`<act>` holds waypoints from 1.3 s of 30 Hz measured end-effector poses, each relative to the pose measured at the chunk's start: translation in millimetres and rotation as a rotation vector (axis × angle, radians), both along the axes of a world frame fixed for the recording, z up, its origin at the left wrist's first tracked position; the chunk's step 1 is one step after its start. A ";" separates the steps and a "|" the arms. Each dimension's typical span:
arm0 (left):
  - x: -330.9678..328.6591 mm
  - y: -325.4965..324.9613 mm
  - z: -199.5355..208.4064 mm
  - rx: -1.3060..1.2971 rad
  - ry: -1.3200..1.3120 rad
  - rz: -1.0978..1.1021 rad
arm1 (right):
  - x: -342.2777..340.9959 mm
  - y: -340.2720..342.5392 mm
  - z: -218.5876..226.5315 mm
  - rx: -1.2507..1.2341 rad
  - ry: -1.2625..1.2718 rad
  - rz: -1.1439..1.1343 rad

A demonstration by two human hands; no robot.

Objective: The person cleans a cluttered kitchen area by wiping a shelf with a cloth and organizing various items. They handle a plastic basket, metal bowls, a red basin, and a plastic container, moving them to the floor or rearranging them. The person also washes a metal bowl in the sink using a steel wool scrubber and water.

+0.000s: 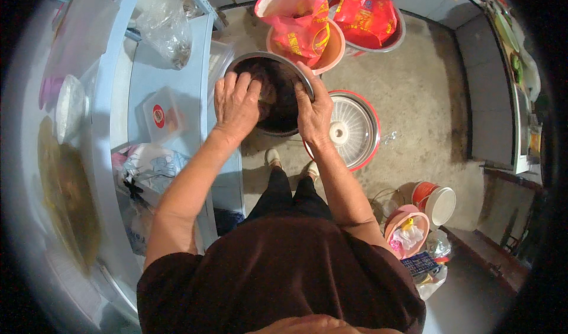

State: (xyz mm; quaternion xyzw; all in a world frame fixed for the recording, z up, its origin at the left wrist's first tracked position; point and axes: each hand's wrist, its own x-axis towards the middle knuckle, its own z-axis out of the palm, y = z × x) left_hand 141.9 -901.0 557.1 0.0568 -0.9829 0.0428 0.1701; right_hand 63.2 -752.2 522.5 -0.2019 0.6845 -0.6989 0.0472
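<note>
In front of me is a deep round metal pot (283,118), dark inside, with a shiny rim. Something brownish lies in its shadowed inside, too dim to make out. My left hand (238,104) bends over the left rim with its fingers curled down; the fingertips are partly hidden. At the right rim my right hand (315,108) grips the pot, the thumb on the inner side and the other fingers along the edge. Below my right wrist a white slotted basket with a red-rimmed edge (358,127) sits on the floor.
Beyond the pot stand an orange basin (335,49) with an open red bag (299,29) and a metal basin (397,37) holding another red package (367,19). Pale blue shelves (228,156) flank me on the left. A pink bin (397,226) and white-lidded bucket (441,206) stand at right.
</note>
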 end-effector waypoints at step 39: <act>56.0 -11.7 -15.9 1.942 0.500 0.380 | -10.9 53.4 -29.0 -0.586 -0.916 0.209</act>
